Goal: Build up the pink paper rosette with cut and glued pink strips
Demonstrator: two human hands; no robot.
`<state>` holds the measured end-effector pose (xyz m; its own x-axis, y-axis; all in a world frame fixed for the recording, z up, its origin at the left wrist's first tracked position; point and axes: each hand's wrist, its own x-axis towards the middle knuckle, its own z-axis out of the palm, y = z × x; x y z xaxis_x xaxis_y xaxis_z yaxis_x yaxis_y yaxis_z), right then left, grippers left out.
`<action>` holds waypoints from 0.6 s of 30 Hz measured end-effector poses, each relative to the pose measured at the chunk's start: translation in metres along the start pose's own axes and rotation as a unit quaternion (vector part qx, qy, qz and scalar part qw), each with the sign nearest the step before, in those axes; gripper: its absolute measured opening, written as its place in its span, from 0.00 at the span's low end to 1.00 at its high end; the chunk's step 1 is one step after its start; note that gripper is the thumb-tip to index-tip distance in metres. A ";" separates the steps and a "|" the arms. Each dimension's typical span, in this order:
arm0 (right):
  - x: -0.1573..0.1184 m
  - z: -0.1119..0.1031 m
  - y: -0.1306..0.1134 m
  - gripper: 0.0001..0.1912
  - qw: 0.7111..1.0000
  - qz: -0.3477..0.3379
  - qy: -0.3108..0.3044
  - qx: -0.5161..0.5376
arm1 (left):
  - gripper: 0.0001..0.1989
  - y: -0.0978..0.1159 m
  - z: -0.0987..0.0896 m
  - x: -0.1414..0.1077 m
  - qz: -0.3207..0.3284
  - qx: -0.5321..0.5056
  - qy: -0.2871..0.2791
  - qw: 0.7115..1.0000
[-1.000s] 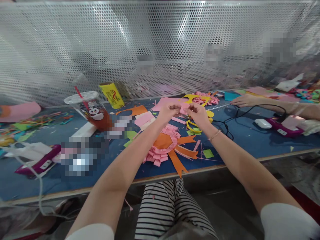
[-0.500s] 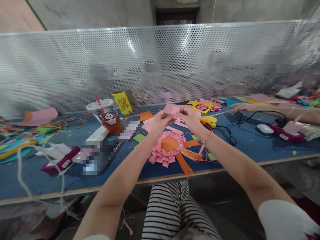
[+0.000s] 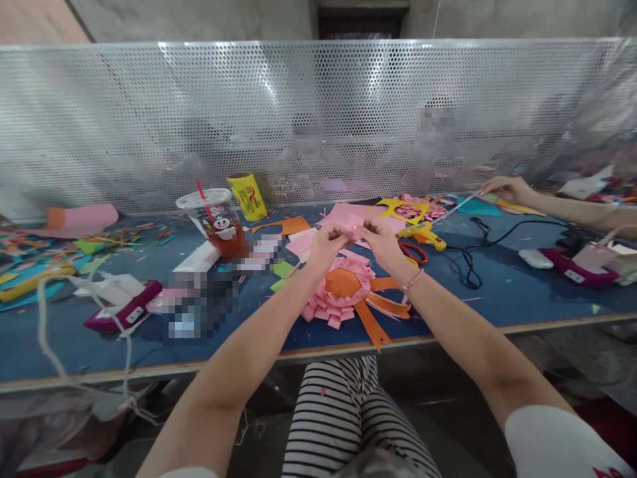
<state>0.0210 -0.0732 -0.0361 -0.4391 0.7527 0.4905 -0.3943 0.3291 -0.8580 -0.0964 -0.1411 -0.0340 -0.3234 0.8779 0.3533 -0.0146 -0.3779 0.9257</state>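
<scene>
Your short sleeves (image 3: 540,438) are white — a red marking (image 3: 603,473) shows on the right one — and a thin bracelet (image 3: 413,281) circles your right wrist; your trousers (image 3: 323,425) are dark-and-white striped, with a pink fleck (image 3: 323,392) on the left leg.

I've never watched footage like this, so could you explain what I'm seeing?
There's no machine: these are a person's bare hands, and every picture comes from one camera on their head, looking forward and down. The left hand and right hand hold a small pink paper piece at their fingertips. On the blue table, a pink and orange paper rosette lies nearer the person, with a drink cup to the left. The co-worker's hand is at right.
</scene>
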 end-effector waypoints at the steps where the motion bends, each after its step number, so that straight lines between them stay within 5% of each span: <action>1: 0.000 0.000 -0.001 0.11 1.000 0.006 0.003 0.002 | 0.10 0.001 0.001 -0.001 0.004 0.009 0.000 1.000; 18: -0.005 0.007 -0.002 0.12 0.997 0.010 0.024 0.070 | 0.06 0.004 0.011 -0.008 0.023 0.005 0.010 1.000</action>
<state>0.0179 -0.0814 -0.0357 -0.4105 0.7851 0.4638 -0.4958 0.2347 -0.8361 -0.0832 -0.1469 -0.0315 -0.3427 0.8537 0.3921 0.0107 -0.4138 0.9103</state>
